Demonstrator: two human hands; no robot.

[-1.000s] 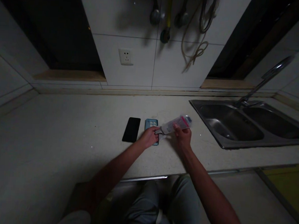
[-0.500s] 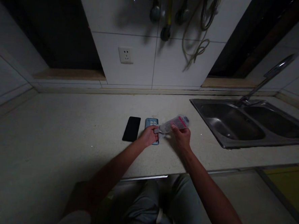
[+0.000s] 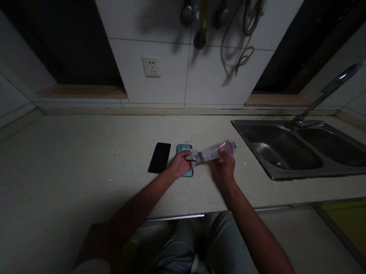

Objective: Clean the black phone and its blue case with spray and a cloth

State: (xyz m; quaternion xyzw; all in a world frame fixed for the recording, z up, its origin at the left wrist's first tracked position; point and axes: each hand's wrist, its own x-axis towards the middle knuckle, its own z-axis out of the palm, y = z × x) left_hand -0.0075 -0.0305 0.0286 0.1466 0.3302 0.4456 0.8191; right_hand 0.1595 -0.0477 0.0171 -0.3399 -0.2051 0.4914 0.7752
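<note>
A clear plastic bag [image 3: 213,152] with a pink band at its right end stretches between my two hands, above the counter. My left hand [image 3: 180,165] is closed on a pale grey piece [image 3: 191,157] at the bag's left end; I cannot tell if it is part of the bag or its contents. My right hand [image 3: 225,164] pinches the bag near the pink band. Under my left hand lies a blue phone case [image 3: 188,172], partly covered by the fingers. A black smartphone [image 3: 160,157] lies flat just left of the case.
The pale countertop [image 3: 85,156] runs along a tiled wall with a power socket [image 3: 151,67]. A double steel sink [image 3: 278,148] with a tall faucet [image 3: 325,96] is set in at the right. Pipes and a looped cord [image 3: 237,66] hang from the wall.
My right hand and the pink-banded end have moved slightly right, away from my left hand. The bag now looks longer and more drawn out. The phone and case lie as before.
</note>
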